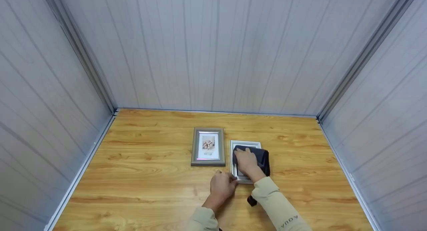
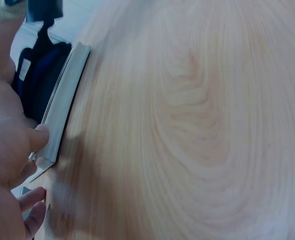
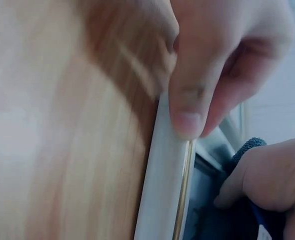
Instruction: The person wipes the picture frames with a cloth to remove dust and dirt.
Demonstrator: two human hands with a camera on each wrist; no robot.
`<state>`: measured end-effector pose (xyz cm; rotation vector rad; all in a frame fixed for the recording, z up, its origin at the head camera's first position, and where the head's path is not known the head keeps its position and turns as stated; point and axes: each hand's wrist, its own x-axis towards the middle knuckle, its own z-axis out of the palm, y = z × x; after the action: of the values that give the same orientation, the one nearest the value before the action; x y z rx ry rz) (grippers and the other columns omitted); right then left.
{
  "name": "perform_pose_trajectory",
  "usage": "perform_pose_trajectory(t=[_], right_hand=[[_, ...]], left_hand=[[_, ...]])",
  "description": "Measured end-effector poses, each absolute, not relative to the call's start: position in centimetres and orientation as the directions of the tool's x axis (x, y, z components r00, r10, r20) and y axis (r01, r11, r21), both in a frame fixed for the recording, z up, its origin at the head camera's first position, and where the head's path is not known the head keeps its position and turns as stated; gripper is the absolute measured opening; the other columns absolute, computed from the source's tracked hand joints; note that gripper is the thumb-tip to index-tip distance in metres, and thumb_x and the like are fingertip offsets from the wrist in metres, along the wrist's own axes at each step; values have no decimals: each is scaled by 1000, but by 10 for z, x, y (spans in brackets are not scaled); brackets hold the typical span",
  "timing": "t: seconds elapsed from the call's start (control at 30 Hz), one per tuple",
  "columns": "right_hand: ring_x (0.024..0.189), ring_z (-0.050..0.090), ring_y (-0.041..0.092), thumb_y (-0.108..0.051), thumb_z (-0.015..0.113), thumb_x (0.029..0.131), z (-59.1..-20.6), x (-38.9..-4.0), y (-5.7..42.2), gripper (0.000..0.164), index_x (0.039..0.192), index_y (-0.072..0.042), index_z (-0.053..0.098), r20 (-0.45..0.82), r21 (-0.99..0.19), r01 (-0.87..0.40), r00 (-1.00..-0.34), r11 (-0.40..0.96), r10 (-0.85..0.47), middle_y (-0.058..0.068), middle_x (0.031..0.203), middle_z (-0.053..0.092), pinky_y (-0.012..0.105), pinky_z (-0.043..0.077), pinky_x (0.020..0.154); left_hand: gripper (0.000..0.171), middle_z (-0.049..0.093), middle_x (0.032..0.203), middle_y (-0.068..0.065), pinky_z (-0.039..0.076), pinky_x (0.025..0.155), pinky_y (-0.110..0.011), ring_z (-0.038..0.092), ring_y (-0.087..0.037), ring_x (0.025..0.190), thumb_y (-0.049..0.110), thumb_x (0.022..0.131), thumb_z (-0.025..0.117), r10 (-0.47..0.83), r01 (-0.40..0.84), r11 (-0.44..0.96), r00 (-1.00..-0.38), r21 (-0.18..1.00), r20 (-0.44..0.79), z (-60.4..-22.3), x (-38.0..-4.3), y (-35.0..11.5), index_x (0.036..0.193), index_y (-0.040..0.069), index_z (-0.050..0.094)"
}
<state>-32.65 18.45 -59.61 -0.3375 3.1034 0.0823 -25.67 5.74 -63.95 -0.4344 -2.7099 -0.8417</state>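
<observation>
A silver picture frame (image 1: 245, 143) lies flat on the wooden tabletop, its picture mostly covered by a dark cloth (image 1: 262, 157). My left hand (image 1: 222, 185) pinches the frame's near left corner; the thumb (image 3: 188, 122) presses on its rim in the right wrist view. Over the frame, my right hand (image 1: 246, 161) grips the cloth and presses it down on the face, fingers toward the upper left. A white label (image 2: 24, 69) shows on the cloth in the left wrist view. The cloth hangs past the frame's right side.
Left of the silver frame lies a grey-brown picture frame (image 1: 194, 147) with a small picture in a white mat. A small black object (image 1: 252, 201) shows beside the right sleeve. Pale panel walls (image 1: 200, 57) bound the wooden tabletop (image 1: 143, 191) at the back and both sides.
</observation>
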Motion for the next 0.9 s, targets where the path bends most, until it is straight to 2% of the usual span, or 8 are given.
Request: perform_pose_trajectory(t=[0.07,0.2,0.3,0.4,0.6,0.7,0.8,0.9], right_hand=[[114,40,35,-11,62,76,-597,-329,187,49,123,-15,52,-49,45,-203,-978,978,-201,2,129,45,48,40,79],[111,41,35,-19,64,76,-595,-332,197,41,117,-13,56,-74,17,-125,-990,992,-124,4,127,48,50,39,77],[112,38,34,-20,66,75,-592,-330,207,43,115,-13,57,-92,40,-41,-995,998,-37,4,126,48,51,37,79],[112,37,34,-21,69,72,-588,-323,213,47,115,-11,56,-94,76,-22,-995,997,-15,6,125,48,51,36,80],[102,42,33,-26,66,73,-580,-289,207,32,100,-8,63,-94,75,-35,-995,997,-28,9,109,57,49,38,75],[94,46,33,-19,64,74,-580,-269,199,22,93,-8,65,-123,48,-92,-989,995,-86,10,99,60,47,41,69],[89,49,31,-16,67,71,-579,-259,192,25,95,-10,66,-105,-2,-194,-976,981,-193,8,96,61,45,43,66],[91,49,31,-16,70,70,-580,-262,189,35,104,-12,65,-84,-65,-252,-963,965,-257,7,105,60,46,43,69]], left_hand=[[7,61,66,12,41,55,-31,51,-17,67,33,68,72,194,349,786,-923,511,331,-641,-255,58,70,26,71],[8,62,66,13,41,55,-31,51,-16,67,34,68,72,177,330,791,-930,516,323,-642,-255,59,71,27,72],[9,62,67,13,42,56,-32,51,-16,67,35,68,71,179,331,797,-929,505,325,-642,-256,60,72,27,72],[8,62,66,13,42,55,-32,51,-16,66,35,68,71,180,330,804,-928,495,325,-642,-257,60,72,28,72],[9,62,67,14,41,56,-31,51,-16,67,36,68,71,180,320,804,-934,500,309,-644,-256,58,73,28,72],[9,62,67,15,41,57,-31,50,-15,67,37,68,71,181,307,808,-941,503,285,-645,-255,57,73,29,71],[6,61,65,15,41,58,-31,50,-14,67,33,68,72,188,319,803,-937,504,293,-644,-255,56,72,27,71],[4,61,63,13,42,59,-31,51,-16,65,28,68,72,209,361,789,-918,498,336,-642,-258,57,69,24,71]])
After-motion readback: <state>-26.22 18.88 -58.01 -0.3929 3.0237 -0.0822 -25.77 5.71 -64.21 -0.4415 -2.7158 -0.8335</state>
